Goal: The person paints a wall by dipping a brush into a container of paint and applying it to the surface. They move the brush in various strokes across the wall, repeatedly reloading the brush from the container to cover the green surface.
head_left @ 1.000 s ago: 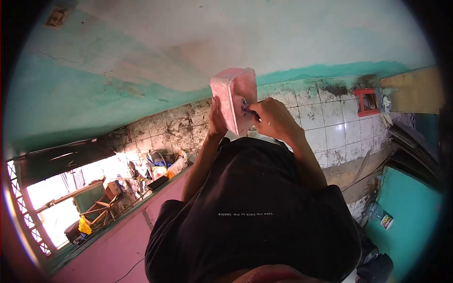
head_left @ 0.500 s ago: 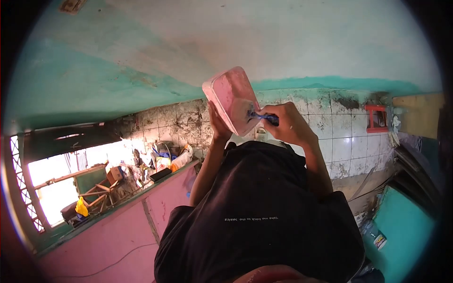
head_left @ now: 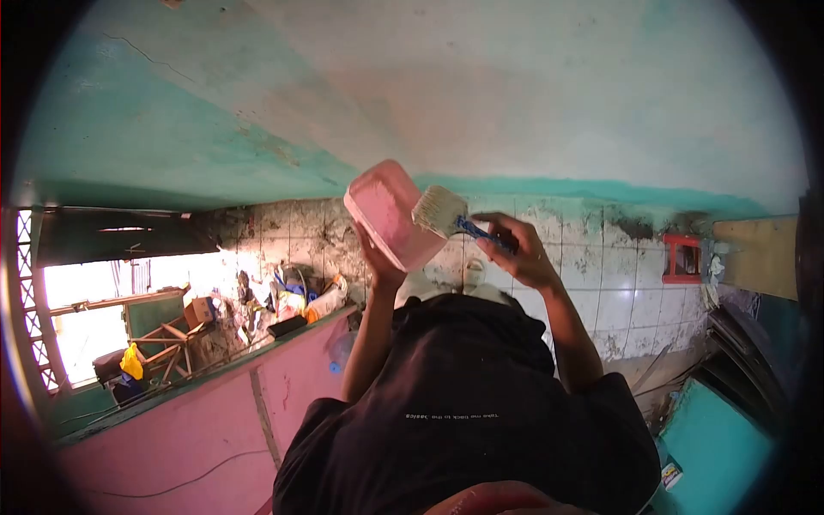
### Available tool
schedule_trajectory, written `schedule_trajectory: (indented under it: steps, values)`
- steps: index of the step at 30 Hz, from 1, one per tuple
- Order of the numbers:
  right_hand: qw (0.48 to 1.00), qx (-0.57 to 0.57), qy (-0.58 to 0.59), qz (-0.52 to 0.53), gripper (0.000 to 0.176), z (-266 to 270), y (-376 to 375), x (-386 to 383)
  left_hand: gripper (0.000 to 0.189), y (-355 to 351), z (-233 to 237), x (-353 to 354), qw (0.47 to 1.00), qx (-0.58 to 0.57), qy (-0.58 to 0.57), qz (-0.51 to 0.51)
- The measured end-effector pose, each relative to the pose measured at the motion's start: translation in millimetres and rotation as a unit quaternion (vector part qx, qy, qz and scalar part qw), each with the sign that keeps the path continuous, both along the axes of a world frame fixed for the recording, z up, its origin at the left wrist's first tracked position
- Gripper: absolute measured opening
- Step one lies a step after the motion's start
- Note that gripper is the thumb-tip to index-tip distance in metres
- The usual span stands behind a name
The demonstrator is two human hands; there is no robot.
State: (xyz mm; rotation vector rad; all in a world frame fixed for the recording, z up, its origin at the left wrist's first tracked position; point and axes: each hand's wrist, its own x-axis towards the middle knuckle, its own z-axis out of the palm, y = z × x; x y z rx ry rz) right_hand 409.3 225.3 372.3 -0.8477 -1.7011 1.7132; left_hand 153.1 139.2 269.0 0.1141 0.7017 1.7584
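Observation:
My left hand [head_left: 378, 268] grips a pink plastic tray [head_left: 386, 215] from below and holds it tilted in front of me. My right hand [head_left: 517, 254] holds a paintbrush [head_left: 441, 211] by its blue handle. The pale bristles are beside the tray's rim, just outside it. My black shirt [head_left: 463, 412] fills the lower middle of the view.
A wall painted white above turquoise [head_left: 257, 112] spans the top. Stained white tiles [head_left: 601, 249] lie behind my hands, with a red stool [head_left: 682, 257] at the right. A pink low wall [head_left: 206, 429] and a pile of clutter [head_left: 292, 300] are at the left, a teal surface [head_left: 725, 446] at the lower right.
The brush was inside the tray, with my right hand against it. Now it is lifted out, bristles showing beside the rim. The tray has moved down and to the left.

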Motion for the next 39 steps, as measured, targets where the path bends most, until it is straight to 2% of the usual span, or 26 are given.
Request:
schedule_trajectory:
  steps: [2, 3, 4, 5, 6, 7, 9, 12, 15, 16, 17, 19, 21, 23, 25, 26, 28, 29, 31, 33, 34, 35, 36, 38, 39]
  values:
    - [0.996, -0.091, 0.022, -0.008, 0.031, -7, -2, 0, 0.072, -2, 1, -3, 1.0, 0.009, -0.009, 0.017]
    - [0.99, -0.132, 0.04, -0.012, 0.031, -6, 0, -2, 0.069, -6, -24, -5, 0.944, 0.013, 0.325, 0.057]
    - [0.989, -0.128, 0.061, -0.034, 0.031, -8, 0, -5, 0.068, -1, -29, -15, 0.993, 0.041, 0.11, 0.019]
    - [0.987, -0.125, 0.084, -0.055, 0.032, -7, 2, -11, 0.069, 3, -33, -21, 0.994, 0.03, 0.099, 0.019]
    - [0.988, -0.11, 0.091, -0.067, 0.032, 0, 3, -15, 0.069, 5, -7, -18, 0.999, 0.033, 0.014, -0.009]
    - [0.989, -0.078, 0.095, -0.08, 0.037, 7, 6, -21, 0.071, 7, 7, -19, 0.994, 0.044, 0.095, -0.012]
    - [0.982, -0.052, 0.127, -0.126, 0.047, 5, 12, -34, 0.073, 13, -20, -47, 0.999, 0.041, 0.03, -0.017]
    - [0.979, 0.02, 0.108, -0.172, 0.05, 15, 26, -55, 0.074, 15, 5, -70, 0.999, 0.04, 0.003, -0.018]
    - [0.979, 0.035, 0.102, -0.173, 0.044, 34, 44, -81, 0.074, 15, -2, -102, 0.998, 0.049, -0.024, -0.008]
    - [0.974, 0.093, 0.054, -0.201, 0.042, 45, 47, -93, 0.074, 12, -7, -112, 0.999, 0.052, -0.015, -0.006]
    - [0.972, 0.097, 0.053, -0.206, 0.042, 54, 52, -103, 0.074, 10, -8, -119, 0.998, 0.055, -0.017, -0.011]
    - [0.938, 0.26, -0.021, -0.227, 0.04, 71, 64, -122, 0.073, 3, -4, -132, 0.998, 0.054, 0.011, 0.001]
    - [0.864, 0.42, -0.075, -0.269, 0.041, 105, 75, -140, 0.072, -3, -1, -145, 0.999, 0.05, 0.011, -0.014]
    - [0.796, 0.507, -0.086, -0.32, 0.041, 148, 86, -154, 0.071, -6, -13, -163, 0.996, 0.077, -0.006, -0.049]
    - [0.762, 0.533, -0.075, -0.36, 0.044, 196, 88, -167, 0.071, -8, -14, -177, 0.997, 0.051, 0.022, -0.047]
    - [0.758, 0.534, -0.078, -0.366, 0.044, 212, 87, -174, 0.072, -8, -14, -183, 0.998, 0.023, 0.049, -0.038]
    - [0.71, 0.558, -0.097, -0.418, 0.044, 234, 87, -188, 0.072, -6, -19, -197, 0.998, 0.015, 0.055, -0.041]
    - [0.705, 0.56, -0.102, -0.423, 0.044, 230, 92, -195, 0.072, -4, -23, -205, 0.997, 0.004, 0.06, -0.038]
    - [0.659, 0.584, -0.174, -0.441, 0.043, 192, 112, -206, 0.073, 0, -32, -216, 0.997, -0.007, 0.062, -0.048]
    - [0.65, 0.564, -0.249, -0.444, 0.042, 119, 125, -219, 0.075, 1, -30, -225, 0.995, 0.022, 0.052, -0.082]
    - [0.697, 0.493, -0.294, -0.431, 0.04, 96, 118, -224, 0.076, 1, -39, -225, 0.991, 0.042, 0.109, -0.066]
    - [0.74, 0.415, -0.335, -0.411, 0.038, 84, 109, -228, 0.076, 3, -42, -231, 0.991, 0.041, 0.109, -0.072]
    - [0.737, 0.413, -0.34, -0.412, 0.038, 80, 109, -222, 0.076, 5, -45, -232, 0.994, 0.019, 0.077, -0.077]
    - [0.773, 0.335, -0.437, -0.315, 0.03, 78, 109, -201, 0.075, 1, -42, -232, 0.993, -0.013, 0.026, -0.111]
    - [0.785, 0.312, -0.45, -0.29, 0.027, 100, 106, -194, 0.075, -2, -52, -233, 0.993, -0.017, 0.024, -0.118]
